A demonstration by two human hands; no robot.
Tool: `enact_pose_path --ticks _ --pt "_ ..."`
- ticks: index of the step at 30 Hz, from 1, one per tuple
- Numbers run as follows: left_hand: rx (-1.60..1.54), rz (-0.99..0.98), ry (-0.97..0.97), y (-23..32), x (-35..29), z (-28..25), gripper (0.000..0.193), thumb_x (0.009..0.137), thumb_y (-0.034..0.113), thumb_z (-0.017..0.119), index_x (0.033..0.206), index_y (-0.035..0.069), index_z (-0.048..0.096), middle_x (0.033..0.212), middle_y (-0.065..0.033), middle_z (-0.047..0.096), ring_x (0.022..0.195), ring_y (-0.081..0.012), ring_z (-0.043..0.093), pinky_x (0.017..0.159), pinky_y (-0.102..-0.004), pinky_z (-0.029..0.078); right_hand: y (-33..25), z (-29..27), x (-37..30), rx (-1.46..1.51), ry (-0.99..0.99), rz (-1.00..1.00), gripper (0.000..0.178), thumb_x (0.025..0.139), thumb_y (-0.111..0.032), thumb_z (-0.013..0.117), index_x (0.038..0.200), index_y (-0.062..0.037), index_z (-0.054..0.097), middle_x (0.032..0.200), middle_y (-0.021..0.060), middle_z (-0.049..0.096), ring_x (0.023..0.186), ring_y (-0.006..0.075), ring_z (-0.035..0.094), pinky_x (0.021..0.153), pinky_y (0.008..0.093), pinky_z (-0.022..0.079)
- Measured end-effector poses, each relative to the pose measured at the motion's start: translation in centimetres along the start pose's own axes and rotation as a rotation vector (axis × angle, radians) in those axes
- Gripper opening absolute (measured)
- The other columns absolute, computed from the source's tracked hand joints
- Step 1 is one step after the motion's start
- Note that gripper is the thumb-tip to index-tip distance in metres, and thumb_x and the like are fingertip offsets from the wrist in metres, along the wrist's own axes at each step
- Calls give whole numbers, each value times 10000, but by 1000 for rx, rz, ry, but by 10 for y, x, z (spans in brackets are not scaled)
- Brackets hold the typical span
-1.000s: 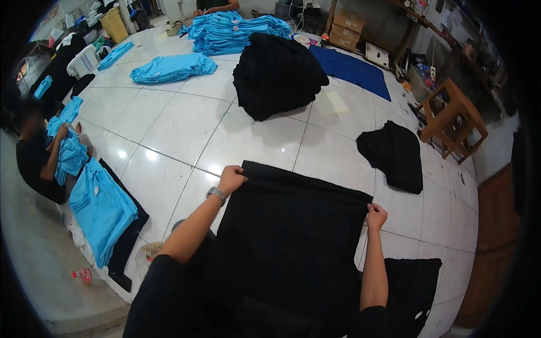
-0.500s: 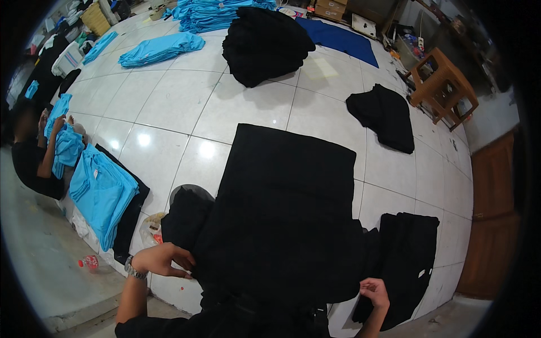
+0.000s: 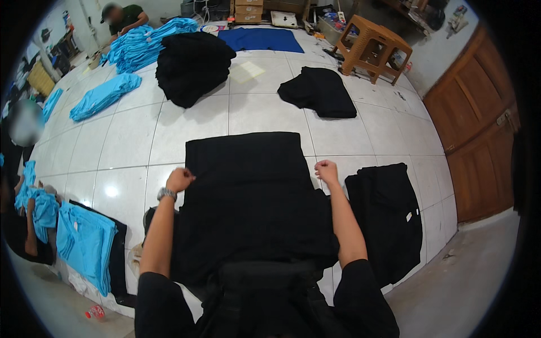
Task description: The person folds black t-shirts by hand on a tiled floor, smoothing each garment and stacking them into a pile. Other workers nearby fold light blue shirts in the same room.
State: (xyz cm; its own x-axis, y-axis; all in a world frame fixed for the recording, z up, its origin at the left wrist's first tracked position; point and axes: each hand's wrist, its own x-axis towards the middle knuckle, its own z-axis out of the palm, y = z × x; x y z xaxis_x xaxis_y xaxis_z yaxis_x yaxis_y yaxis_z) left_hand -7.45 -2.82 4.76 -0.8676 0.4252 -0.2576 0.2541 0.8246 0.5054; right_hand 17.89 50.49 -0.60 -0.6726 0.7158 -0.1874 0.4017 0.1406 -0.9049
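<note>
A large folded black cloth [image 3: 242,203], looking like a garment, is spread flat in front of me, its near end reaching my body. Over its left edge hovers my left hand [image 3: 179,179], fingers bent loosely and holding nothing that I can see; a metal watch [image 3: 167,194] is on that wrist. Just off the right edge, above the tiles, is my right hand [image 3: 327,171], with thumb and forefinger a little apart and nothing between them. Beside my right forearm lies a stack of folded black garments [image 3: 389,219] with small white tags.
Farther off are a black cloth pile [image 3: 191,67], another folded black garment [image 3: 324,93], a blue sheet [image 3: 259,39] and a brown plastic stool [image 3: 372,50]. Light-blue garments [image 3: 87,242] lie at left, near a person handling blue cloth. Another person sits beyond the far blue pile [image 3: 149,45].
Both my hands have moved forward from the cloth's near corners to beside its far half. My view has shifted right, bringing the wooden door further in and a second person into sight.
</note>
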Motion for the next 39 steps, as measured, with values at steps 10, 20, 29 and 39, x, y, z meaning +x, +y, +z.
enact_pose_path --ticks 10,20,29,39 --pt "159 -310 -33 -49 7 48 393 791 399 876 874 21 806 920 -189 784 926 -349 762 840 -451 593 67 25 11 -531 -49 132 318 776 -272 858 911 7 786 911 233 771 909 381 753 863 454 583" --pt "125 -383 -130 -66 18 66 322 764 324 911 903 46 827 899 -159 791 872 -318 771 817 -416 607 43 26 0 -306 51 88 262 827 -161 844 728 -36 637 616 67 626 505 181 577 480 370 468" --pt "-7 -420 -76 -32 4 46 280 736 248 931 902 56 813 971 -165 797 980 -324 767 878 -420 605 27 17 -1 -243 -68 295 290 849 -228 811 860 44 708 719 117 680 581 225 630 534 389 503" --pt "49 -468 -98 -5 -6 37 292 773 214 905 992 43 815 1077 -161 790 1053 -332 755 902 -437 595 54 16 13 -266 -164 310 417 895 -321 702 1015 74 762 901 129 746 784 237 678 684 408 516"
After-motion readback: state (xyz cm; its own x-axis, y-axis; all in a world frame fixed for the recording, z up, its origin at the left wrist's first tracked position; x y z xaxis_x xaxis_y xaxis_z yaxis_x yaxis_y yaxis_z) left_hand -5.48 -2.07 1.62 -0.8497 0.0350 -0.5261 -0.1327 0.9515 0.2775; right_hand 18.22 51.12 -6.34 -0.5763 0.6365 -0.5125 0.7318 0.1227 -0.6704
